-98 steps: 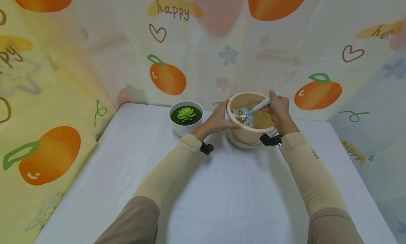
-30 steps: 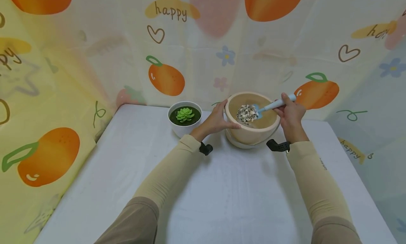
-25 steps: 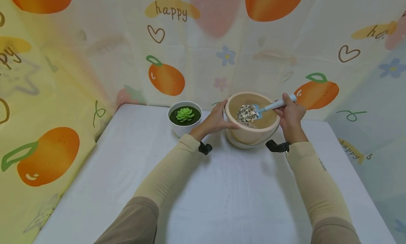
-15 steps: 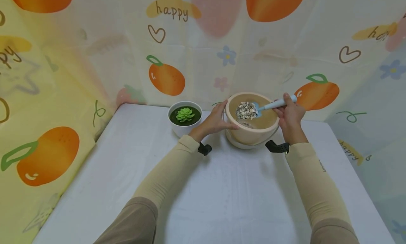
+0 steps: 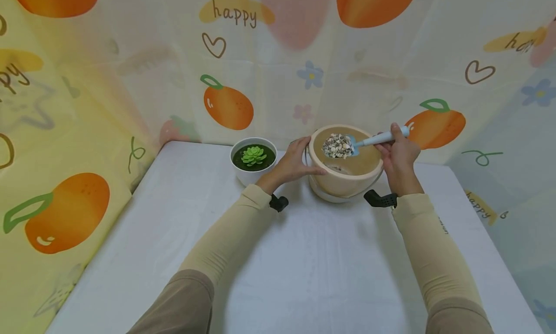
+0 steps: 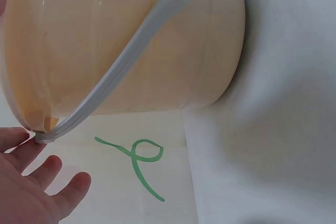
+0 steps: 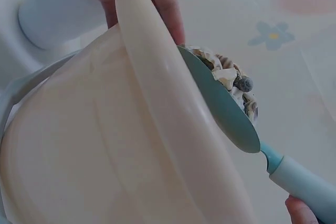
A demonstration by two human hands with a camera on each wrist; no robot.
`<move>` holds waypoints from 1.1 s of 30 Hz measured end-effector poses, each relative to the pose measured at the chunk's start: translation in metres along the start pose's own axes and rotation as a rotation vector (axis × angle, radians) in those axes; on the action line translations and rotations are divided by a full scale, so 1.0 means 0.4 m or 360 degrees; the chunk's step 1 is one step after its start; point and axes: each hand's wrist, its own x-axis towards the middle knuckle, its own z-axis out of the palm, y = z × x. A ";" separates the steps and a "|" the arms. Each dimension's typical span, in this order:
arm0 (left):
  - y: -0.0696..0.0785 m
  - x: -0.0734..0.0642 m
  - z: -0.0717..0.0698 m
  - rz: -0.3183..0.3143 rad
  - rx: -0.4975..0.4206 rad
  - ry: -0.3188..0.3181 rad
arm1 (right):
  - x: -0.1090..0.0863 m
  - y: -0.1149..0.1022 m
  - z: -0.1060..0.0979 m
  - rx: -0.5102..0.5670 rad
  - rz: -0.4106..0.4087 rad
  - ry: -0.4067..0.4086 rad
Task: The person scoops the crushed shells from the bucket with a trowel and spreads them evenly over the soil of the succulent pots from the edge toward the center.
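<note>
Counts in the head view: 2 hands, 1 bucket, 1 scoop, 1 potted succulent. Shell bits too small and jumbled to count.

Left hand [image 5: 292, 164]: thumb and fingers spread wide round the near-left rim of the cream bucket [image 5: 345, 183], right of frame centre. Thumb lies along the front of the rim, fingertips round the back left. In the left wrist view my fingertips touch the rim at lower left, right by the hinge of the single grey handle [image 6: 126, 59]; two other fingers sit apart from the wall. Handle hangs down along the outside.

Right hand [image 5: 400, 161]: closed on the pale blue scoop [image 5: 380, 139], thumb along the grip. Right wrist view gives me only a thumb on that grip, lower right corner.

Scoop blade is over the bucket mouth, level-ish, one heap of shell bits [image 5: 337, 146] on it. A few more bits on the bucket floor, partly cut off by the front rim.

Bucket upright on the white table [image 5: 278, 271]. Succulent [image 5: 254, 155] in its white pot [image 5: 248, 177] just left of my left hand. Two black wrist mounts [image 5: 279, 203], one per wrist. Backdrop [image 5: 278, 78]: five oranges.
</note>
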 end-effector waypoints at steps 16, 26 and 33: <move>-0.007 -0.017 -0.042 -0.0055 0.0028 -0.0052 | -0.014 0.001 0.018 0.0033 0.0004 -0.0022; -0.008 -0.046 -0.082 -0.0077 0.0018 -0.0030 | -0.016 0.011 0.048 0.0039 -0.0007 -0.0056; -0.021 -0.060 -0.097 -0.0095 0.0040 0.0001 | -0.018 0.019 0.069 0.0030 -0.0018 -0.0103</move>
